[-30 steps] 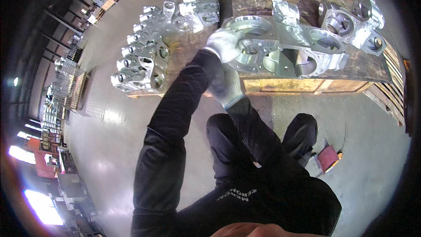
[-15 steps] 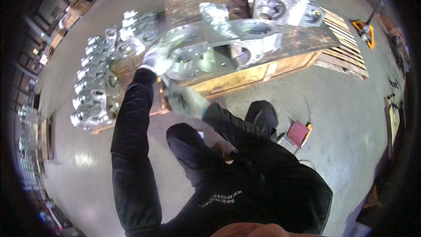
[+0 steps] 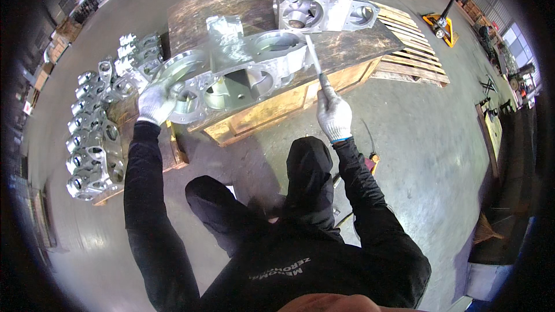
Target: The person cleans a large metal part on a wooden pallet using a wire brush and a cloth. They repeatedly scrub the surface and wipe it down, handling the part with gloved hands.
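A large silver metal casting [image 3: 234, 65] with several round openings lies on the wooden-topped bench [image 3: 222, 8]. My left hand [image 3: 155, 104], in a white knit glove, grips the casting's left end, its fingertips partly lost against the bright metal. Out to the right, my gloved right hand [image 3: 335, 117] is closed round the handle of a long, slim file [image 3: 314, 55]. The file points up and away from me, its blade by the right end of the casting. Whether the blade touches the metal I cannot tell.
A second casting [image 3: 329, 13] stands farther back on the bench. Left of the bench, several similar castings [image 3: 92, 127] sit in rows on pallets. A slatted pallet [image 3: 410, 52] and a yellow pallet jack [image 3: 442, 26] are at the right. A yellow-handled tool [image 3: 374, 162] lies on the floor.
My right hand has moved from close beside my left hand out to the casting's right end, with the file now plainly seen. My left hand stays at the left end. The whole view has shifted.
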`<state>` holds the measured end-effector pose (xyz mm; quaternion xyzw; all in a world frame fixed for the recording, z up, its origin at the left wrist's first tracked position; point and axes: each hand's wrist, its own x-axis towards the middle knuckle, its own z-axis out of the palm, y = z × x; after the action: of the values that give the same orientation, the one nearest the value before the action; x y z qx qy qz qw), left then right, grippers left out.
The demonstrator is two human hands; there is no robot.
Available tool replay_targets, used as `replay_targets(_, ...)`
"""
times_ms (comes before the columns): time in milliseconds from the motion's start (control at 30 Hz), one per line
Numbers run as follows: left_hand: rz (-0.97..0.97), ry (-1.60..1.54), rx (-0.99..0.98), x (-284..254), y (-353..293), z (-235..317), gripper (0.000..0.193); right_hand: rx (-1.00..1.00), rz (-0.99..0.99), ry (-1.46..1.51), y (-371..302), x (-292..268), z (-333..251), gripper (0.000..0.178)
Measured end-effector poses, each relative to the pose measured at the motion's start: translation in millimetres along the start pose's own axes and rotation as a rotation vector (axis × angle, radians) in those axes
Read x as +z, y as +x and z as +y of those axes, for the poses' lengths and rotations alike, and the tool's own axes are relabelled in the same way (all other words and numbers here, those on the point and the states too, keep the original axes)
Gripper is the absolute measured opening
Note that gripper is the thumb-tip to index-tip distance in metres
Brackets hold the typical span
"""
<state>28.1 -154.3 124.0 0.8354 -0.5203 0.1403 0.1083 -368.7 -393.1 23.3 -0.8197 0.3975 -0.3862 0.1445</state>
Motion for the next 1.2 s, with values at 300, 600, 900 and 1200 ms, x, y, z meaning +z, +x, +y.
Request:
replay_targets(300, 0.213, 0.017, 0.073, 18, -5, 9, 0.029, -0.194, 0.134, -0.007, 98, 10, -11, 0.033)
replay_targets(600, 0.545, 0.114, 0.158, 36, -3, 12, 0.031, -0.003, -0.250, 0.072, 102, -12, -23, 0.029)
replay_targets(900, 0.278, 0.094, 0.035, 43, -3, 4, 0.038, -0.089, -0.253, 0.098, 104, -31, -45, 0.028)
replay_targets(1200, 0.376, 0.104, 0.133, 25, -4, 19, 0.048, -0.175, -0.185, 0.145, 94, -7, -55, 0.037)
